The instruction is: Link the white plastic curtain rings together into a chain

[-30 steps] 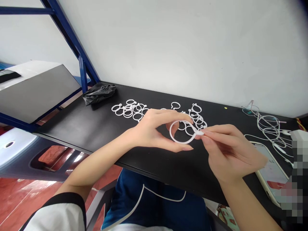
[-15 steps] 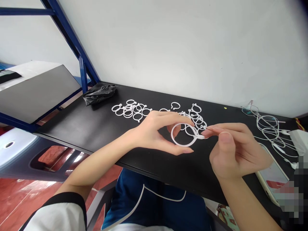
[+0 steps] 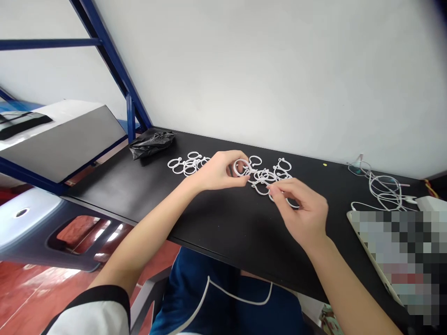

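Note:
My left hand (image 3: 226, 170) grips a white plastic ring (image 3: 234, 168) between thumb and fingers, just above the table. Beside it, the thumb and forefinger of my right hand (image 3: 303, 207) pinch the edge of another white ring (image 3: 259, 190), at the near side of a pile. That pile of white rings (image 3: 282, 164) lies tangled in front of both hands; each ring has small knobs or loops at its ends. A second cluster of white rings (image 3: 190, 168) lies left of my left hand, which partly covers it.
On the black table (image 3: 216, 223), a crumpled black plastic bag (image 3: 152, 145) sits at the back left. Eyeglasses (image 3: 359, 168) and white cables (image 3: 387, 193) lie at the right, near a partly blurred phone (image 3: 366, 246). A stool (image 3: 38, 218) stands left of the table.
Both hands have moved away, toward the rings on the table. The right hand has left the ring in my left hand and closed at the pile. My view has shifted slightly.

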Motion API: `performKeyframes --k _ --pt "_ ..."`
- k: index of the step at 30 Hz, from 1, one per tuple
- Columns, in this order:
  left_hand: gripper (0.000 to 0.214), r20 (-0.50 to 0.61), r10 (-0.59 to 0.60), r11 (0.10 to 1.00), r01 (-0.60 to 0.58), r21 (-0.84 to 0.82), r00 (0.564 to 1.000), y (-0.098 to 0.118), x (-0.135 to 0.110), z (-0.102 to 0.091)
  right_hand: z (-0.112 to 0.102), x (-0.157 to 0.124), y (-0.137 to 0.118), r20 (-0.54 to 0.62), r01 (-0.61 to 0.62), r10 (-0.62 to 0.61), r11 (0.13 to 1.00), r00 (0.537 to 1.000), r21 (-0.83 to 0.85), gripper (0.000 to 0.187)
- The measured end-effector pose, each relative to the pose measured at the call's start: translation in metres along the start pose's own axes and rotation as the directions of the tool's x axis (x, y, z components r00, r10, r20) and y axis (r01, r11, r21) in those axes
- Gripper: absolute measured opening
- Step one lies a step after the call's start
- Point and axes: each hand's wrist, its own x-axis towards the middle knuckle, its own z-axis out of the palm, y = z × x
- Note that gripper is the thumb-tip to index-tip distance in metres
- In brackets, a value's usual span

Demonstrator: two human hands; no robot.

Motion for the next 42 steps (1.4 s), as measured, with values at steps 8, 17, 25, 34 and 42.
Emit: performKeyframes --k 8,17,25,34,42 --pt "0.035 0.046 -0.333 0.721 0.223 0.656 0.942 -0.035 0.002 -0.020 0.002 -0.002 0.002 0.664 -0.231 0.306 0.952 0.682 -0.201 0.020" --pt "0.045 0.054 -0.564 0.591 0.357 0.723 0.824 -0.045 0.001 -0.019 0.001 -0.002 0.001 0.677 -0.261 0.356 0.934 0.644 -0.243 0.026" --pt "0.045 -0.041 -0.595 0.501 0.411 0.762 0.802 -0.038 0.001 -0.016 0.001 -0.004 0.003 0.682 -0.262 0.355 0.935 0.639 -0.241 0.026" --pt "0.039 -0.106 -0.364 0.660 0.337 0.672 0.925 -0.032 0.001 0.001 0.002 -0.003 0.002 0.684 -0.247 0.349 0.937 0.640 -0.246 0.024" --pt "0.029 0.160 0.044 0.839 -0.124 0.530 0.986 -0.040 -0.002 0.038 0.003 -0.001 0.000 0.678 -0.224 0.336 0.942 0.654 -0.250 0.021"
